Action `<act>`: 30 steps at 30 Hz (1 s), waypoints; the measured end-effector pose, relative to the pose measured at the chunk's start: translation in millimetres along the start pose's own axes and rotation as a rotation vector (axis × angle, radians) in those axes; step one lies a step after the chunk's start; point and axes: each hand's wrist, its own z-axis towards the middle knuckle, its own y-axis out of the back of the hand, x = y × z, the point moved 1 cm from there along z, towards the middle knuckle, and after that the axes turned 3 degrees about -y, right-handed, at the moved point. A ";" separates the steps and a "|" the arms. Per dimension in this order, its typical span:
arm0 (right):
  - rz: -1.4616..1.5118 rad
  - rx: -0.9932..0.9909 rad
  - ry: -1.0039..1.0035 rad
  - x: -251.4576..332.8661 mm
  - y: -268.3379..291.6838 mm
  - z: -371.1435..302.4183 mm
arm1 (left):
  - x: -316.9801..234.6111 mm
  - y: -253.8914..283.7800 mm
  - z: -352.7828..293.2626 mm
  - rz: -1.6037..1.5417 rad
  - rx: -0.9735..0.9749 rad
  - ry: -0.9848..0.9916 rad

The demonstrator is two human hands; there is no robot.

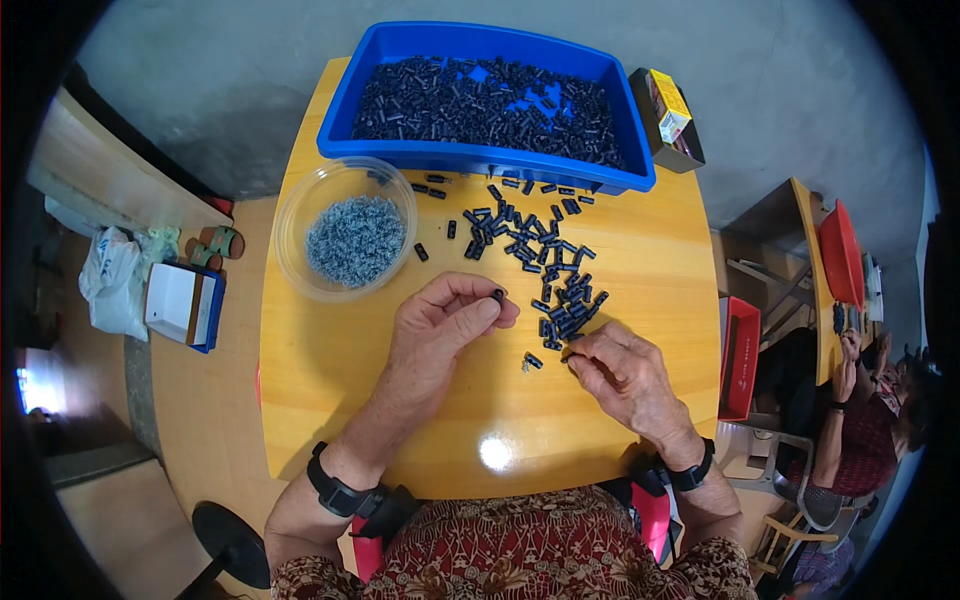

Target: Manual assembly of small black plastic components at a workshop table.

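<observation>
My left hand (437, 328) is closed in a pinch, with a small black cylindrical piece (497, 295) between thumb and forefinger. Over to the right, my right hand (632, 378) has its fingertips pressed together at the near edge of a loose pile of black cylindrical pieces (565, 312). A dark bit shows at those fingertips, too small to name. Just left of them lies a single black piece (533, 360) with a bit of silvery metal beside it. Beyond my left hand stands a round clear plastic tub (293, 268) holding many small silvery metal parts (355, 242).
A blue bin (480, 156) full of similar black pieces stands at the table's far side. Beside it is a dark box (685, 152) with a yellow carton (668, 105). To the right, a red crate (740, 360) stands below the table (640, 480); another person (860, 440) sits at another table.
</observation>
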 end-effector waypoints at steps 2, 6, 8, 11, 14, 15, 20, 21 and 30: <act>0.005 -0.059 0.059 3.8 -3.7 5.5 | 0.4 0.2 0.7 0.004 -0.007 -0.009; -0.064 -0.077 0.193 12.6 -7.3 8.8 | -2.6 -0.8 1.1 0.006 0.000 -0.020; -0.079 -0.089 0.236 11.7 -12.2 12.5 | 0.8 2.1 0.1 0.030 -0.019 -0.003; -0.108 -0.094 0.290 14.2 -6.2 21.7 | 2.4 2.3 -2.1 0.036 -0.011 0.004; -0.175 -0.052 0.308 16.0 6.6 39.9 | 2.5 1.8 -2.9 0.056 -0.018 0.003; -0.151 -0.085 0.297 17.5 7.5 44.2 | 2.8 1.9 -3.5 0.054 -0.023 0.007; -0.146 0.041 0.383 23.4 4.0 43.9 | 2.7 5.4 -0.4 0.067 -0.049 -0.024; -0.177 0.081 0.395 25.1 1.8 40.3 | 2.3 5.1 0.1 0.065 -0.051 -0.021; -0.174 0.177 0.425 19.1 -12.5 31.4 | 2.5 4.2 0.4 0.051 -0.031 -0.007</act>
